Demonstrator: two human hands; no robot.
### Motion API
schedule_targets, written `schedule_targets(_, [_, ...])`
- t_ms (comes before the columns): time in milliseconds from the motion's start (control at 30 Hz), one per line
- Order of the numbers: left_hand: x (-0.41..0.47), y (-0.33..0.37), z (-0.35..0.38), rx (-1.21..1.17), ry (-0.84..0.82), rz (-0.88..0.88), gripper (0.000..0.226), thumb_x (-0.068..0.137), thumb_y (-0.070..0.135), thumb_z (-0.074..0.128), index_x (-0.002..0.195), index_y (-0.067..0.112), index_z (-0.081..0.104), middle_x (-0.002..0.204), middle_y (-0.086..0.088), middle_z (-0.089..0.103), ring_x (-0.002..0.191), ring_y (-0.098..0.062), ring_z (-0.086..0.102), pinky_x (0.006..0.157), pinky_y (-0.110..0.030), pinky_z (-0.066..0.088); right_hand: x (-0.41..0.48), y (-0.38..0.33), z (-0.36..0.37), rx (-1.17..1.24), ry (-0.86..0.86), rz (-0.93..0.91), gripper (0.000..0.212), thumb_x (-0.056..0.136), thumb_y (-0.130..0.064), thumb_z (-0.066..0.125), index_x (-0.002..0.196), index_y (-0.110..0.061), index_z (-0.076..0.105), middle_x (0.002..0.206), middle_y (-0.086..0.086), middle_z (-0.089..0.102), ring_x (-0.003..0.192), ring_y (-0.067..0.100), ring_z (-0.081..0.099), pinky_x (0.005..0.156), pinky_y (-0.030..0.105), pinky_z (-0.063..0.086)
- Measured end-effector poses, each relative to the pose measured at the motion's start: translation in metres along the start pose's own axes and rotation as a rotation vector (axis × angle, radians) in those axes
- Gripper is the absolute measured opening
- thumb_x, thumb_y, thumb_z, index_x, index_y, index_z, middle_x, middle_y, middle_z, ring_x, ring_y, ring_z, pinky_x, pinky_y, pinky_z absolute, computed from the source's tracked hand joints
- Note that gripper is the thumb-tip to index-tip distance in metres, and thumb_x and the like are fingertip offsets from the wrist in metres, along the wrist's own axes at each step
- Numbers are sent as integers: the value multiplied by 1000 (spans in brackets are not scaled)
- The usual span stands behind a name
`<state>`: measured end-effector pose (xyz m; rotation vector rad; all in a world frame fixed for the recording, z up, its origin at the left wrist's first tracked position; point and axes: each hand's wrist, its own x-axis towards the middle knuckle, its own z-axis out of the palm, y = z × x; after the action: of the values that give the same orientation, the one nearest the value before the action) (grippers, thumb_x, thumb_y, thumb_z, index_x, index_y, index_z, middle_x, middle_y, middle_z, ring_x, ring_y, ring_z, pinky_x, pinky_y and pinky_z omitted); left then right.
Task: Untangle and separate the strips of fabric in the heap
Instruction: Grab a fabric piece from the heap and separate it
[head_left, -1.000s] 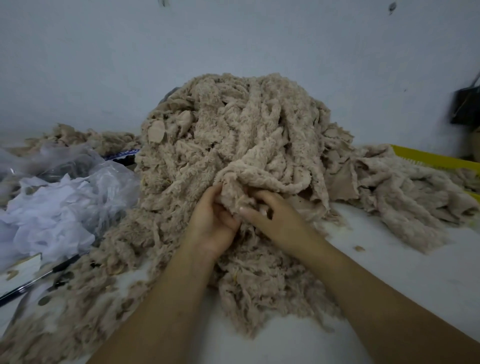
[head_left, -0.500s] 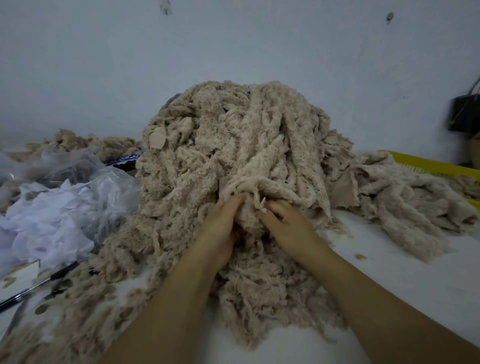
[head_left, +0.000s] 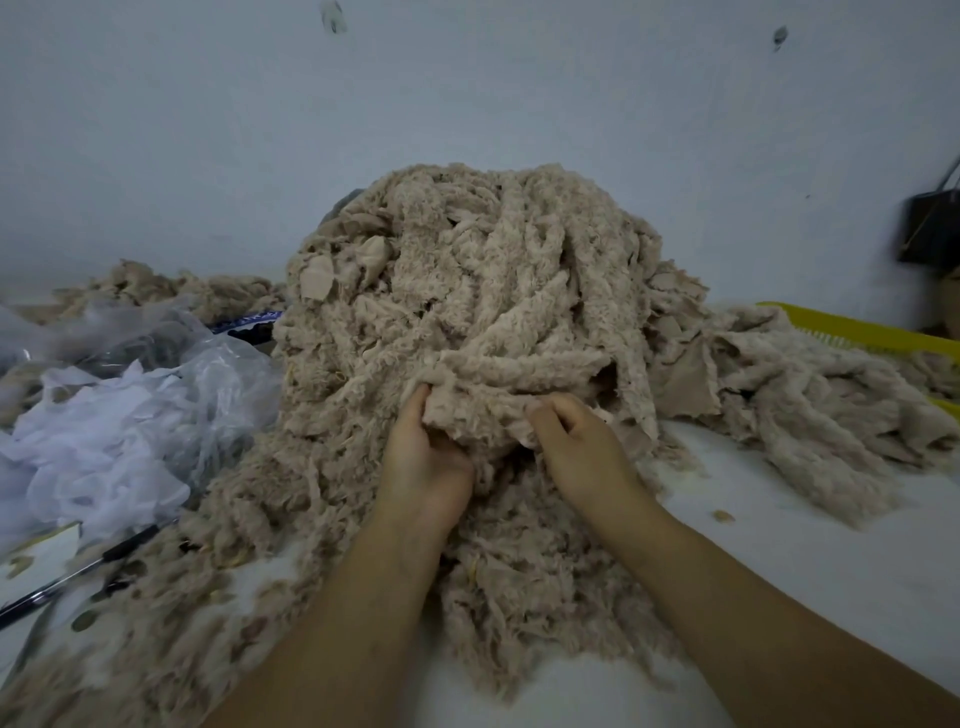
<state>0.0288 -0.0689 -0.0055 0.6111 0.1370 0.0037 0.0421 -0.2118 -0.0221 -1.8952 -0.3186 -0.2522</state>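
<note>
The left hand (head_left: 423, 460) and right hand (head_left: 579, 449), close together, both grip 1 fuzzy strip (head_left: 519, 366) low on the heap (head_left: 467, 270) piled on the surface (head_left: 779, 545). Ease it out slowly, shaking off clinging neighbours.

Heap of fabric strips (head_left: 493, 291): beige cloth, fleecy and rough on the pile side, with a smoother matt backing where flaps turn over; the edges are frayed. Bag (head_left: 223, 374): thin clear plastic, crinkled, faintly glossy. Tabletop (head_left: 831, 561): white, smooth, matt. Basket (head_left: 857, 331): yellow moulded plastic. Wall (head_left: 467, 104): pale, matt. Pen (head_left: 124, 545): dark plastic with a slight sheen.
</note>
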Motion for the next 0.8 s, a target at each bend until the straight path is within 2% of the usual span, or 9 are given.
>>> schedule_targets(67, [0,2,-1,-67,-41,-12,41,104,31,46,94,5,76,100,-12,76,87,-25,75,79,-38,58,1,-1,-3,68,50,57,39,103,-30,45,68,-17,34,59,-5,34,47,6,31,52,25,24])
schedule_targets(167, [4,6,-3,-143,-17,-29,45,104,25,48,67,8,66,68,-2,64,58,-14,66,70,-28,58,1,-1,-14,154,105,106,34,104,-38,45,81,-13,52,56,-1,49,44,6,40,49,25,34])
schedule_targets(267, [6,8,-5,-48,78,-52,31,104,26,48,82,7,61,63,-2,64,49,-10,61,50,-20,54,1,-3,-18,205,117,51,29,103,-41,45,90,-21,60,69,2,60,47,7,51,49,21,44])
schedule_targets(333, [5,5,-6,209,58,-21,38,101,43,49,99,10,67,76,-1,73,57,-10,66,50,-21,54,0,-5,-17,205,85,-15,28,103,-41,45,81,-28,58,71,8,58,47,10,51,50,25,48])
schedule_targets(433, [2,-1,-5,542,-144,39,69,81,77,45,108,21,74,102,2,76,87,-12,73,69,-25,58,-3,-8,-12,139,37,-124,31,103,-37,45,74,-35,57,51,-5,53,43,10,49,47,23,45])
schedule_targets(500, [-4,-5,-3,729,-246,64,65,77,79,57,96,20,77,94,2,75,87,-12,72,71,-22,55,-4,-7,-11,99,23,-165,28,103,-32,46,78,-30,57,49,-9,52,42,8,48,45,20,41])
schedule_targets(567, [-5,-9,-3,807,-216,108,46,78,59,74,93,15,75,88,-1,75,86,-17,71,71,-25,54,-5,-7,-10,68,7,-180,26,102,-29,47,79,-27,57,49,-10,52,42,6,48,45,20,39])
schedule_targets(667, [-4,-9,-2,653,-127,146,22,86,29,74,96,10,77,91,-10,76,84,-22,73,68,-29,58,-6,-5,-10,48,-16,-150,25,101,-36,48,83,-22,60,53,-7,52,49,11,50,51,28,42])
schedule_targets(800, [-3,-4,3,346,-29,-53,41,90,32,64,115,0,68,111,-18,73,93,-27,73,76,-35,60,-4,-5,-7,1,-35,-130,35,101,-41,46,87,-11,58,60,0,50,56,14,49,53,29,41])
